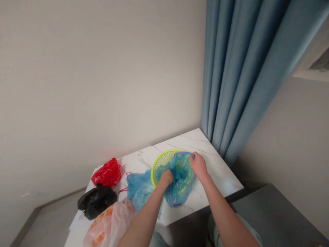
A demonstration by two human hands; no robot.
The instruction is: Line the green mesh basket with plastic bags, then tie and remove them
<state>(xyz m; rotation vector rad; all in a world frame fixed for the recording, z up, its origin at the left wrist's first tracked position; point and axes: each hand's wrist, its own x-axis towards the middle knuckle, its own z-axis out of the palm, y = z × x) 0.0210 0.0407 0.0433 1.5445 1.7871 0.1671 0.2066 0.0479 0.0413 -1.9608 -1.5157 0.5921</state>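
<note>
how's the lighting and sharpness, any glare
Head view: wall brightest mid-frame, dimmer at far left; head view: small highlights on the red plastic bag, shadow under the marbled tabletop; head view: slightly soft, folds of the held blue plastic bag blurring together.

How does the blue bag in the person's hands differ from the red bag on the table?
The blue bag is translucent; the red bag looks denser in colour. The blue bag is spread open, its edge pinched by the right hand, while the red bag lies bunched up, untouched by either hand. Both are thin, wrinkled plastic.
</note>
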